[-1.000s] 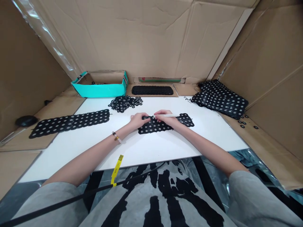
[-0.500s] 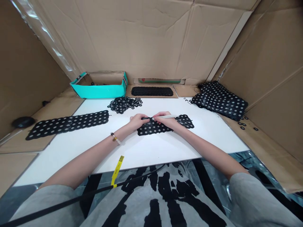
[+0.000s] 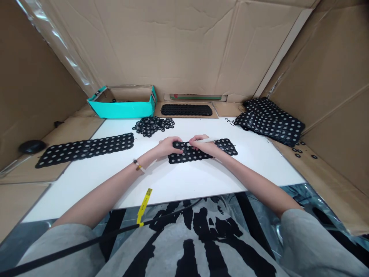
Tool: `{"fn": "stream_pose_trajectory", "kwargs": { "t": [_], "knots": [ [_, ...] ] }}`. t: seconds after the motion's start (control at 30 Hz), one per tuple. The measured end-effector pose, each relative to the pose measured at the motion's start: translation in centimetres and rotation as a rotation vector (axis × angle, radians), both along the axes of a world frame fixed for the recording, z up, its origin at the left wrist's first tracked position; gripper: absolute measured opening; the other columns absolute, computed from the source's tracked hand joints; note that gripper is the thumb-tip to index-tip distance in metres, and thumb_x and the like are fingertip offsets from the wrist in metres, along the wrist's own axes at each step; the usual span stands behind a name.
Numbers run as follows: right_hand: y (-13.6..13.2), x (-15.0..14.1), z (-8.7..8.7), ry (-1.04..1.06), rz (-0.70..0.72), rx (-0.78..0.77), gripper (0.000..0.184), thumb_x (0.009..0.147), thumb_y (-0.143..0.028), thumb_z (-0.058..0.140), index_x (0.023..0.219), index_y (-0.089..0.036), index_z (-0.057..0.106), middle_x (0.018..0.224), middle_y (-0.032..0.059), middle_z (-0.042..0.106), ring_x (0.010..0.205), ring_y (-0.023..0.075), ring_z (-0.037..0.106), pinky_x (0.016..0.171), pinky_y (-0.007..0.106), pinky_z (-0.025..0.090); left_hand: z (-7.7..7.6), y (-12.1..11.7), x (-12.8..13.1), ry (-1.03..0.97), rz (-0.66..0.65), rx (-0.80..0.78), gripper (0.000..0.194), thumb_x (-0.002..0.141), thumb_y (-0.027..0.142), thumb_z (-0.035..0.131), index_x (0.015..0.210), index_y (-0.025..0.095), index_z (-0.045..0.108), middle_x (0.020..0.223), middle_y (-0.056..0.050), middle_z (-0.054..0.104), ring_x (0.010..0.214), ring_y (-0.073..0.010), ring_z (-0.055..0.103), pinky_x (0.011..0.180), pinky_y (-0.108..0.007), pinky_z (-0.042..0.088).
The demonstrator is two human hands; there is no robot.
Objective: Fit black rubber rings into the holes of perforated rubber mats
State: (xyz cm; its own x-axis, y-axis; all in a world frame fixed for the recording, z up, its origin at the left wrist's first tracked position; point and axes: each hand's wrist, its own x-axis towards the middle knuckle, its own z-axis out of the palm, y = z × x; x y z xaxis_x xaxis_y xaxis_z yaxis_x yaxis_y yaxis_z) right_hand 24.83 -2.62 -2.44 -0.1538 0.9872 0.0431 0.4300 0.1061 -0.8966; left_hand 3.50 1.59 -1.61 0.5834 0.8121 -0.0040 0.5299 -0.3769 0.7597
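Dotted strip (image 3: 190,155) — left hand (image 3: 169,146) holding it, right hand (image 3: 205,145) gripping tool (image 3: 207,140)

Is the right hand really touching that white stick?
Touching. The head view shows the right hand holding the white stick in its fingers, its shaft lying against the hand.

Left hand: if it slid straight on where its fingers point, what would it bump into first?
Most likely the right hand, or the tip of the white pen-like tool it holds. The left hand is touching the dotted black strip. Depth makes it hard to say which comes first.
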Motion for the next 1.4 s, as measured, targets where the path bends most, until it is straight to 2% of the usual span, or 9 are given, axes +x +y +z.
{"fn": "stream_pose_trajectory", "kwargs": {
  "t": [0.13, 0.27, 0.43, 0.6, 0.77, 0.93, 1.07, 1.23, 1.4],
  "knots": [
    [-0.1, 0.3, 0.1, -0.042, 0.044, 0.075, 0.014, 0.073, -0.027, 0.062, 0.063, -0.018, 0.066, 0.092, 0.0028, 0.072, 0.085, 0.0169, 0.063, 0.08, 0.027, 0.046, -0.6, 0.0, 0.1, 0.015, 0.037, 0.027, 0.038, 0.06, 0.043, 0.075, 0.09, 0.02, 0.069, 0.09, 0.0, 0.07, 0.088, -0.0228, 0.062, 0.083, -0.032, 0.045],
    [-0.3, 0.2, 0.2, -0.067, 0.063, 0.11, 0.015, 0.074, -0.028, 0.063, 0.062, -0.019, 0.066, 0.097, 0.0027, 0.071, 0.092, 0.0181, 0.062, 0.087, 0.029, 0.044, -1.3, 0.1, 0.3, -0.037, 0.066, -0.008, 0.042, 0.06, 0.039, 0.076, 0.097, 0.02, 0.07, 0.096, -0.001, 0.071, 0.093, -0.0232, 0.062, 0.085, -0.032, 0.045],
    [-0.8, -0.3, 0.2, -0.084, 0.012, 0.128, 0.012, 0.075, -0.024, 0.059, 0.065, -0.019, 0.063, 0.09, 0.002, 0.07, 0.085, 0.0171, 0.061, 0.078, 0.027, 0.045, -1.0, -0.3, 0.7, -0.197, 0.126, -0.286, 0.053, 0.056, 0.032, 0.077, 0.106, 0.018, 0.07, 0.098, -0.003, 0.072, 0.091, -0.0221, 0.063, 0.083, -0.033, 0.047],
    [-1.2, -1.2, 0.0, -0.097, 0.022, 0.213, 0.016, 0.079, -0.025, 0.055, 0.065, -0.019, 0.061, 0.08, 0.0016, 0.069, 0.079, 0.0165, 0.061, 0.075, 0.027, 0.044, 0.3, -0.6, 0.7, -0.273, 0.045, -0.464, 0.06, 0.053, 0.031, 0.081, 0.11, 0.016, 0.069, 0.099, -0.005, 0.072, 0.091, -0.022, 0.064, 0.085, -0.034, 0.047],
    [-1.0, -0.5, 0.6, -0.167, 0.002, 0.196, 0.015, 0.077, -0.026, 0.058, 0.065, -0.018, 0.063, 0.069, 0.0008, 0.066, 0.069, 0.0148, 0.058, 0.065, 0.025, 0.042, 0.5, 0.0, 0.1, -0.181, -0.055, -0.286, 0.05, 0.061, 0.041, 0.077, 0.105, 0.019, 0.071, 0.109, -0.005, 0.071, 0.101, -0.023, 0.061, 0.086, -0.031, 0.046],
    [-0.6, 1.0, 1.8, -0.062, 0.05, -0.058, 0.011, 0.074, -0.024, 0.061, 0.066, -0.017, 0.065, 0.068, 0.0032, 0.068, 0.057, 0.0146, 0.06, 0.052, 0.025, 0.044, -0.1, 0.3, -0.2, -0.007, -0.012, -0.034, 0.039, 0.071, 0.053, 0.066, 0.084, 0.016, 0.072, 0.078, -0.002, 0.069, 0.072, -0.0181, 0.057, 0.064, -0.027, 0.042],
    [-0.2, 0.3, 1.5, 0.196, 0.049, -0.125, 0.016, 0.078, -0.029, 0.061, 0.069, -0.016, 0.059, 0.092, 0.0084, 0.072, 0.056, 0.0136, 0.067, 0.041, 0.02, 0.043, 0.0, -0.1, 0.0, 0.001, -0.026, -0.02, 0.039, 0.072, 0.054, 0.064, 0.079, 0.016, 0.07, 0.067, 0.0, 0.062, 0.062, -0.0143, 0.049, 0.056, -0.026, 0.035],
    [0.3, -0.6, -0.2, 0.157, 0.052, -0.082, 0.017, 0.08, -0.033, 0.061, 0.072, -0.018, 0.056, 0.055, -0.0002, 0.061, 0.046, 0.0143, 0.063, 0.034, 0.017, 0.035, -0.4, 0.1, 0.0, -0.016, -0.005, -0.026, 0.039, 0.073, 0.053, 0.064, 0.081, 0.016, 0.07, 0.069, -0.001, 0.062, 0.064, -0.0154, 0.05, 0.057, -0.026, 0.036],
    [0.8, -0.4, -0.8, 0.13, 0.036, -0.067, 0.017, 0.081, -0.033, 0.06, 0.072, -0.02, 0.056, 0.049, -0.0027, 0.058, 0.043, 0.0129, 0.059, 0.035, 0.018, 0.036, -1.0, 0.4, 0.0, -0.09, -0.009, -0.166, 0.041, 0.072, 0.054, 0.066, 0.082, 0.015, 0.071, 0.071, -0.001, 0.065, 0.065, -0.0162, 0.054, 0.06, -0.028, 0.039]
  ]
}}
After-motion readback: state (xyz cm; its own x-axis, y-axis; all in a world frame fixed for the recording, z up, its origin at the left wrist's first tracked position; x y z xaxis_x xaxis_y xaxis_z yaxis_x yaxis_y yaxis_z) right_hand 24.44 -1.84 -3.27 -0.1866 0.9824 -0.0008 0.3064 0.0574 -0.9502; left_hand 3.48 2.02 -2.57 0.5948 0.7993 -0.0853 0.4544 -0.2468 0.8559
